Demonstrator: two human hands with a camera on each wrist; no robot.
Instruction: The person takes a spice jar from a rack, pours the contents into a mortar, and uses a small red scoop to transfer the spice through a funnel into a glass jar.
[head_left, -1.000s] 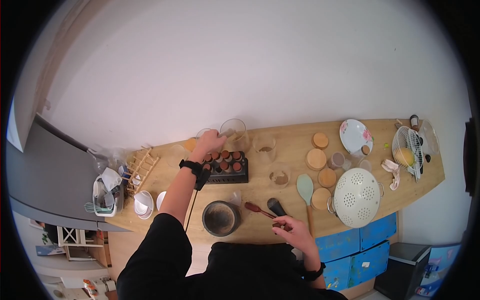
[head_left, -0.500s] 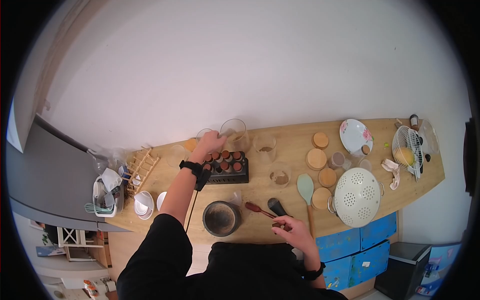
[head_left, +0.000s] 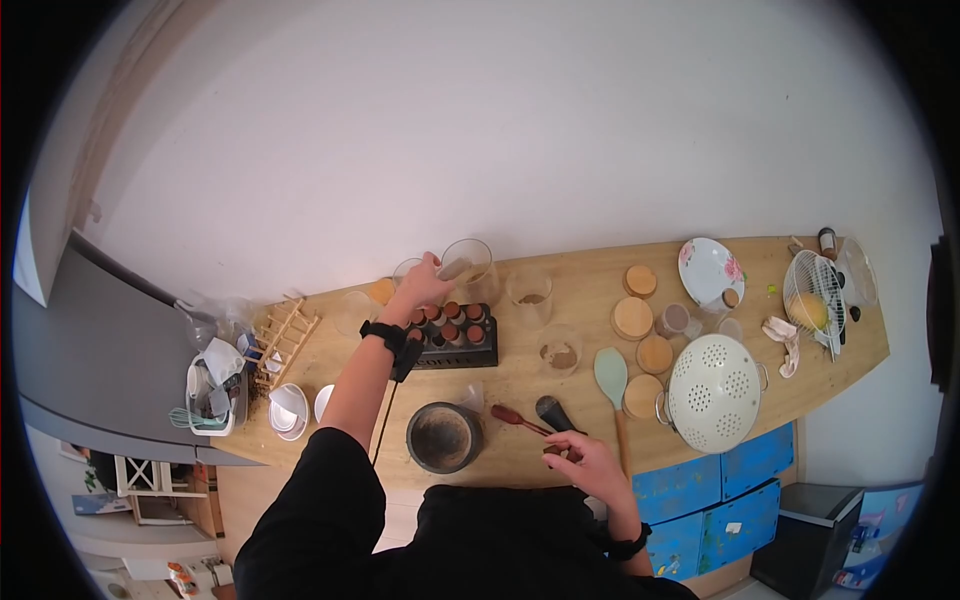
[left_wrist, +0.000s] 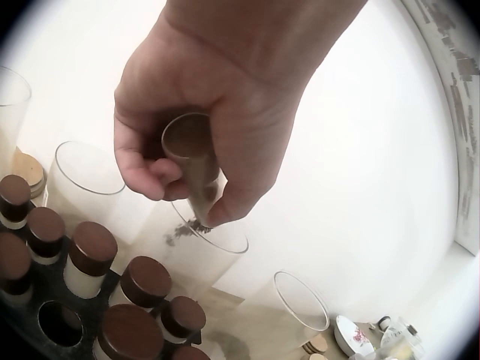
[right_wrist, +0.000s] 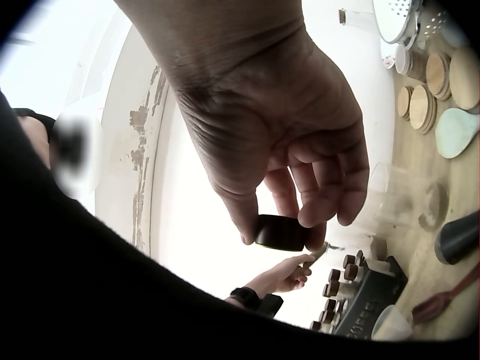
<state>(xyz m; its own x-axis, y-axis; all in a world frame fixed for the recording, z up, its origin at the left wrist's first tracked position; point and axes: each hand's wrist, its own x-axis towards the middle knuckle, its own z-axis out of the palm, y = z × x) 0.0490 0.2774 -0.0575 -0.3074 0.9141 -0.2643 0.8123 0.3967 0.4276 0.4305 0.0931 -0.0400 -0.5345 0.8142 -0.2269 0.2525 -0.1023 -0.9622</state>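
My left hand (head_left: 425,285) holds a small glass tube (left_wrist: 196,169) tilted over the mouth of a tall glass jar (left_wrist: 176,259). Dark grounds show at the tube's lower end and inside the jar's rim. Between the thumb and fingers of my right hand (head_left: 592,467) is a dark brown cap (right_wrist: 280,232), held near the table's front edge. Just below the left hand stands a black rack (head_left: 465,357) marked COFFEE, with several brown-capped tubes; one hole (left_wrist: 60,324) in it has no tube.
A stone mortar (head_left: 443,437) stands at the front, with a brown spoon (head_left: 508,413) and a dark pestle (head_left: 550,412) to its right. Glass jars (head_left: 529,300) with brown powder, wooden lids (head_left: 632,318), a green spatula (head_left: 609,375) and a white colander (head_left: 714,395) lie further right.
My left hand has turned and lifted slightly at the jar, and the tube now shows tipped over its mouth. The right hand stays in place with the cap.
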